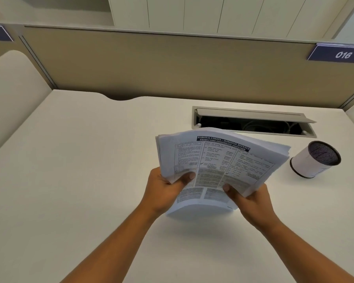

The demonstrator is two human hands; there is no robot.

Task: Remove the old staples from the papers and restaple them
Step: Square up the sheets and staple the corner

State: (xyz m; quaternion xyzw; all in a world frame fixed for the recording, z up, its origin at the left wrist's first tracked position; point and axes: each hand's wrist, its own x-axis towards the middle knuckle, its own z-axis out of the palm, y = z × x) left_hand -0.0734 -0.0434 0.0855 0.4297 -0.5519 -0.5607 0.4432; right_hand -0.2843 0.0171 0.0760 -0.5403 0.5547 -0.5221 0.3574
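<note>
Paper stack [219,160] held above desk [90,160], left of pen cup [315,160]. Left hand [164,190], right hand [251,201] both clamped on near edge. Thick, floppy, likely slippery; support both sides.

left hand [164,190]: thumb on top, fingers beneath, gripping papers [217,166] | right hand [247,199]: same grip | 2 bare forearms reach forward, converging

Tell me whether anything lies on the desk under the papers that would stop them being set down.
Nothing visible does. Both the left hand and right hand hold the papers over bare desk; the pen cup lies off to the right.
</note>
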